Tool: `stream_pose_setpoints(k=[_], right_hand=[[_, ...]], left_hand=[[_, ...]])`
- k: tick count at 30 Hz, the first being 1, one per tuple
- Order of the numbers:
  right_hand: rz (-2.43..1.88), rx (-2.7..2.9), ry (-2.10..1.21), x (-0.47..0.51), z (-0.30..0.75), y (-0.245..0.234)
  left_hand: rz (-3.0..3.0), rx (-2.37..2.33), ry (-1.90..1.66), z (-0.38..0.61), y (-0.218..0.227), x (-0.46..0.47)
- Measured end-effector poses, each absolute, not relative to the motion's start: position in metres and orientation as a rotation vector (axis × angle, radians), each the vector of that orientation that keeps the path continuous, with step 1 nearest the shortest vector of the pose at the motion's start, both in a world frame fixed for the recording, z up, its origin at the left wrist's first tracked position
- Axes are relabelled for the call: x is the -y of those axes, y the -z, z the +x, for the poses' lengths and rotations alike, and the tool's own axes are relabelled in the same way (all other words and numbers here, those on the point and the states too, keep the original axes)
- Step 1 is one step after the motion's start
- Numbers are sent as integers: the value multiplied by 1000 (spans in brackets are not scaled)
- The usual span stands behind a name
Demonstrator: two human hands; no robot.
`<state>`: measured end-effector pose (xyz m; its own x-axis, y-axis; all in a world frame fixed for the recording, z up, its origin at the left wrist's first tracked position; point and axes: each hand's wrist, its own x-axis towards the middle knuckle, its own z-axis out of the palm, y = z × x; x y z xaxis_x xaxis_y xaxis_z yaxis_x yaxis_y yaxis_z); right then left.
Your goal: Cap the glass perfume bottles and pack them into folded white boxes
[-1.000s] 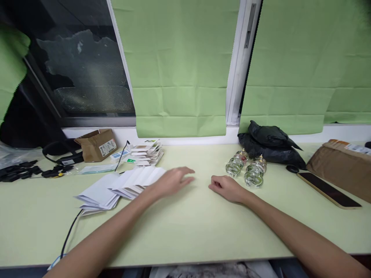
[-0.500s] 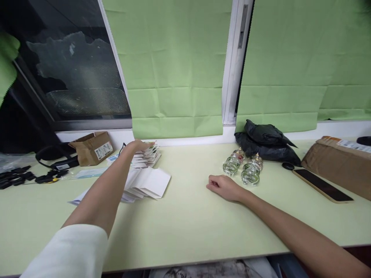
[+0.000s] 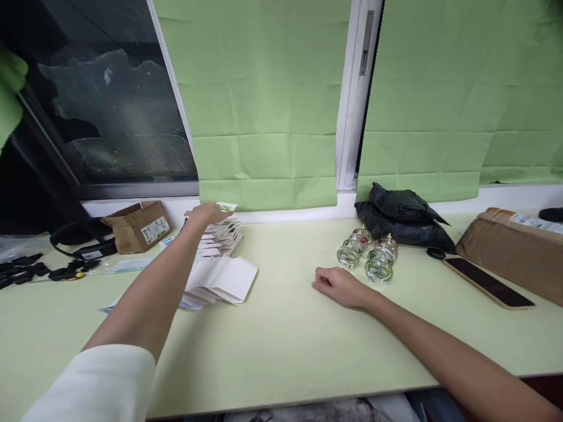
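The left hand (image 3: 206, 213) is stretched far out to the back of the pale green table (image 3: 285, 346), where its fingers pinch the top card (image 3: 227, 207), a small white one with a green mark, and hold it a little above the stack of printed cards (image 3: 220, 237) beneath. That stack sits against the white window sill, and its cards show patches of green and blue, but the print is too small to read. Just in front of the stack, partly under the left forearm, lies a fanned pile of plain white folded sheets (image 3: 220, 281) with no writing visible. The right hand (image 3: 338, 285) rests on the table with its fingers loosely curled, grasping nothing, a short way in front of two clear glass bottles (image 3: 367, 255) lying on their sides. Behind the bottles is a crumpled black plastic bag (image 3: 402, 220). To the right lie a dark phone (image 3: 488, 282), screen up, and a brown parcel (image 3: 514, 249) with a white shipping label whose text cannot be made out. At the left stands an open cardboard box (image 3: 138, 225) carrying a white barcode label, also unreadable, with black cables (image 3: 74, 252) near it.
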<state>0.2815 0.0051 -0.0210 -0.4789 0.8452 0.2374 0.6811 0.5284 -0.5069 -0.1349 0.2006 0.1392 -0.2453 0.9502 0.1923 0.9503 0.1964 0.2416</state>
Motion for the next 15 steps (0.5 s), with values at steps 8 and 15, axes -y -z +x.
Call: stream_pose_setpoints(k=[8,15], right_hand=[[-1217,2226,-590,-5,282,23],[-1092,1742,-945,-3,268,22]], left_hand=[[-2339,2213,928,-45,-156,-124],[-2756,2096,1217,28,-44,-21]])
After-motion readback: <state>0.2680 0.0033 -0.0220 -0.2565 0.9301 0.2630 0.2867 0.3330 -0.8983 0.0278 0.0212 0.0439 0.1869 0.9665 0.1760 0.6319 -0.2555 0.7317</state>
